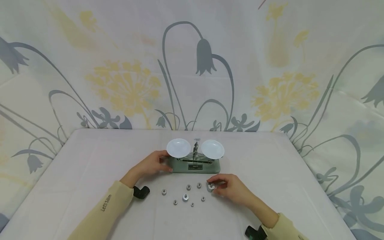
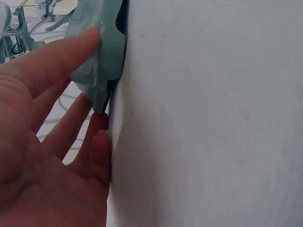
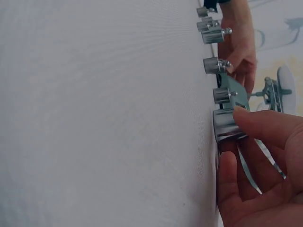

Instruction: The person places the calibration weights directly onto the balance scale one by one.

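A green balance scale (image 1: pixel 179 166) with two white pans (image 1: pixel 178 148) stands on the white-covered table. My left hand (image 1: pixel 153 164) holds its left end; in the left wrist view the thumb of that hand (image 2: pixel 52 123) lies against the green base (image 2: pixel 112 54), with the fingers around its edge. Right of the scale's front, my right hand (image 1: pixel 232 189) grips the largest metal weight (image 1: pixel 211 186). The right wrist view shows this hand (image 3: pixel 270 163) with its thumb on the upper part of the weight (image 3: pixel 224 124), which stands on the table; some fingers are partly hidden behind it.
Several smaller metal weights, among them a medium one (image 1: pixel 185 198) and a tiny one (image 1: pixel 192 204), stand scattered in front of the scale. A flower-patterned cloth (image 1: pixel 186 83) hangs behind the table. Black devices (image 1: pixel 141 192) are at both wrists.
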A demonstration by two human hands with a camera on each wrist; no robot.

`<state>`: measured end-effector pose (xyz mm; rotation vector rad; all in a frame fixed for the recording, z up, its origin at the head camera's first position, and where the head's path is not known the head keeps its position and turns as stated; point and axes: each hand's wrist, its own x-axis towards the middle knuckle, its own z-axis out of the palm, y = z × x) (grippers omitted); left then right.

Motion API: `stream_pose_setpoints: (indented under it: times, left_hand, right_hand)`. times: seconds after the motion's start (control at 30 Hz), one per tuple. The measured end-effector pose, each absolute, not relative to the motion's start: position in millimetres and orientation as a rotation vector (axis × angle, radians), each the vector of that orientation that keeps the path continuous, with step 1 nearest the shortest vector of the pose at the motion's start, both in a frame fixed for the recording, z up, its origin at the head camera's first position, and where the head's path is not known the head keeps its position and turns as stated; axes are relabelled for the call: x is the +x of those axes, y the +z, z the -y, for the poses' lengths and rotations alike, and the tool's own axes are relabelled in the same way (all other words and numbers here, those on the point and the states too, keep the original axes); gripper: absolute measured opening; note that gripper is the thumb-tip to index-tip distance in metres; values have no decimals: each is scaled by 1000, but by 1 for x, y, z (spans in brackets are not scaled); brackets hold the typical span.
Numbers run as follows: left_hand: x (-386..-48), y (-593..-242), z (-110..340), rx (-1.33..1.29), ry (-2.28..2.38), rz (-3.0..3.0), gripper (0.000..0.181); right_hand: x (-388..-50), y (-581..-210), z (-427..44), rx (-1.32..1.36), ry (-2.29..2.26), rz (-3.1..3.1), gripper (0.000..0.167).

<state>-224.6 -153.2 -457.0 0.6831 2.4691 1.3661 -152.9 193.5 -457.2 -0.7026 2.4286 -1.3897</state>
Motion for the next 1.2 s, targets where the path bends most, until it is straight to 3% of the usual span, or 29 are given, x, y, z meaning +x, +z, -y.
stream_pose_setpoints:
  times: [1.2]
  left_hand:
    - [-222,-465,155,678,1398,-2435,67]
  right_hand:
    - [-154,-462,-190,-677,-1385,-2506,24]
